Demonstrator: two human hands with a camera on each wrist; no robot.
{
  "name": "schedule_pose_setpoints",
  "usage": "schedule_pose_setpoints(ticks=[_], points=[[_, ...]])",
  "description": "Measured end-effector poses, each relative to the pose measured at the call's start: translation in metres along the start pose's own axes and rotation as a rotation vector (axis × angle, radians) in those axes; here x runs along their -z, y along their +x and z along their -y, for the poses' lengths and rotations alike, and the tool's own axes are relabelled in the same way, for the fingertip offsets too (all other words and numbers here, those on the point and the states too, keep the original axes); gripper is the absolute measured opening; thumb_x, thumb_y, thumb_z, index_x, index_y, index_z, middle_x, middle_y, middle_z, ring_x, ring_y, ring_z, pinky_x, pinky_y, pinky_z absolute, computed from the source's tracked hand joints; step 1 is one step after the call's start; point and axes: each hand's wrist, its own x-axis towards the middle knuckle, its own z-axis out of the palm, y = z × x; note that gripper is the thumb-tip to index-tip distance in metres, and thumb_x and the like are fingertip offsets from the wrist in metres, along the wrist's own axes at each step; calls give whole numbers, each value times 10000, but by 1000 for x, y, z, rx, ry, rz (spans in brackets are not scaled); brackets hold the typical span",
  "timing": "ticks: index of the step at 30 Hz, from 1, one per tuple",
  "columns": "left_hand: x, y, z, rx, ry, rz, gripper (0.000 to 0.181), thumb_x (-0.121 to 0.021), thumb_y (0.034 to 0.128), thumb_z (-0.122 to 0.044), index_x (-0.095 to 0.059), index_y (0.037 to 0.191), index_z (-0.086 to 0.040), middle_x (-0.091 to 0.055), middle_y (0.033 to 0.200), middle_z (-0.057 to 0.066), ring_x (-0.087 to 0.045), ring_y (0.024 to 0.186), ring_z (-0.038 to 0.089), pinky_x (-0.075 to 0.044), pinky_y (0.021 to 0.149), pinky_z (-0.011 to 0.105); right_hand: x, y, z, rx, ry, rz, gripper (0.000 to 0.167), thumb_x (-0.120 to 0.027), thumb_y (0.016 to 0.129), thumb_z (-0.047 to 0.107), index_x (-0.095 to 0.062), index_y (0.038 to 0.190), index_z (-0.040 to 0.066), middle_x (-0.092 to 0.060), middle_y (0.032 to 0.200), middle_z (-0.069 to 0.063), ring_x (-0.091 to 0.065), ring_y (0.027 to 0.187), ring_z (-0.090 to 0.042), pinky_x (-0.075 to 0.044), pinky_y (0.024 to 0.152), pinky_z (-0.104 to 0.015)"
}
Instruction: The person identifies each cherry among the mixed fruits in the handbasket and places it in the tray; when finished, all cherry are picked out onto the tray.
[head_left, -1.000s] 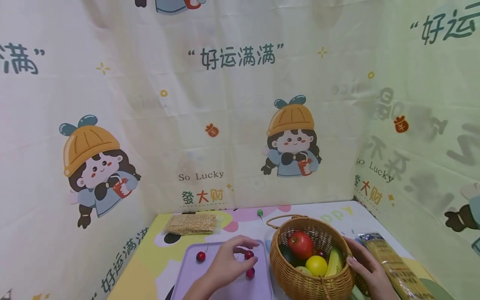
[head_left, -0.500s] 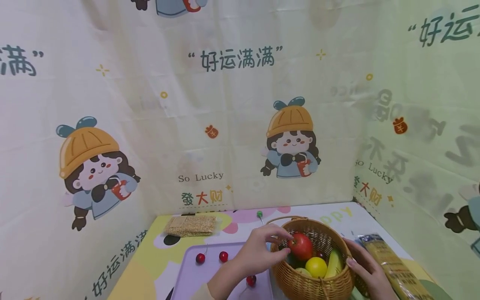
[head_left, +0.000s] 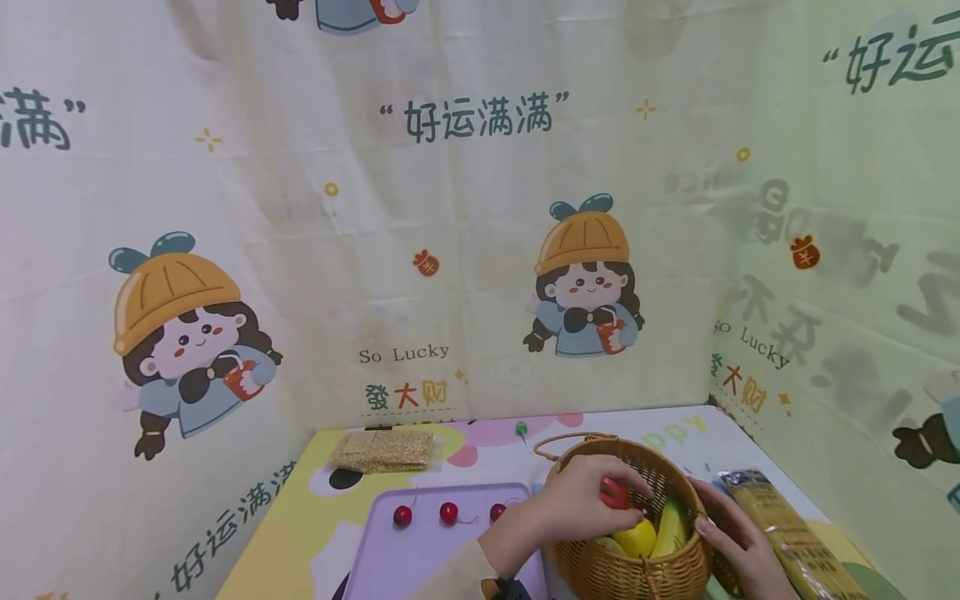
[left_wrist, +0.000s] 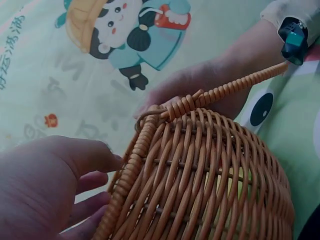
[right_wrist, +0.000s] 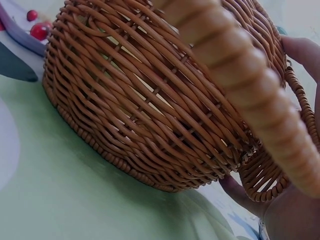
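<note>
My left hand [head_left: 596, 500] reaches over the rim of a wicker basket [head_left: 660, 575], its thumb and fingertips bent around a dark red cherry [head_left: 642, 511] among the fruit. No grip on the cherry is plain. Beneath the hand lie a red apple [head_left: 615, 493], a lemon [head_left: 637, 540] and a banana [head_left: 672, 523]. In the left wrist view the basket rim partly hides the fingers of the left hand [left_wrist: 55, 185]. My right hand [head_left: 738, 537] grips the basket's right side, thumb on the rim. On a purple tray [head_left: 382, 567] lie cherries [head_left: 448, 513] with stems.
A bag of grain [head_left: 384, 450] lies behind the tray, near a green lollipop [head_left: 521, 428]. To the right of the basket is a long golden packet [head_left: 787, 533]. The basket's handle [right_wrist: 250, 90] leans outward. Printed cloth walls [head_left: 480, 317] surround the table.
From over the tray, my left hand has moved right and down into the basket, uncovering cherries on the tray. My right hand has kept its hold on the rim.
</note>
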Motion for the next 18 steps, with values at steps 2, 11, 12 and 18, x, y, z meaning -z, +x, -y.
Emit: schedule_pose_setpoints(ticks=[2,11,12,18], points=[[-3,5,1,22,-2,37,270,-834,1004,-236,-808,1271,-263,-767,1220,-202,-668,1027,-79,-570,860,121,0,0,-1,7,8,13,576,-539,1173,173,-372,1720,101,-594,1325,413,-606,1180,159,-631,871,-234],[-13,26,5,69,79,158,291,-841,1001,-259,-809,1284,-315,-752,1192,-239,-661,1016,-107,-547,835,106,2,4,-1,-4,21,39,593,-529,1180,202,-341,1734,107,-601,1338,399,-608,1195,158,-629,881,-240],[-16,29,4,70,85,171,291,-842,999,-257,-809,1282,-317,-755,1191,-242,-669,1028,-102,-544,844,100,2,4,-1,-7,19,36,590,-529,1180,199,-345,1732,106,-605,1334,398,-608,1192,159,-626,879,-236],[-33,44,-1,65,175,312,331,-815,1015,-244,-795,1336,-323,-760,1260,-254,-679,1069,-110,-512,858,51,2,2,-1,-21,8,14,571,-543,1174,182,-380,1718,124,-598,1304,419,-599,1153,171,-618,859,-232]])
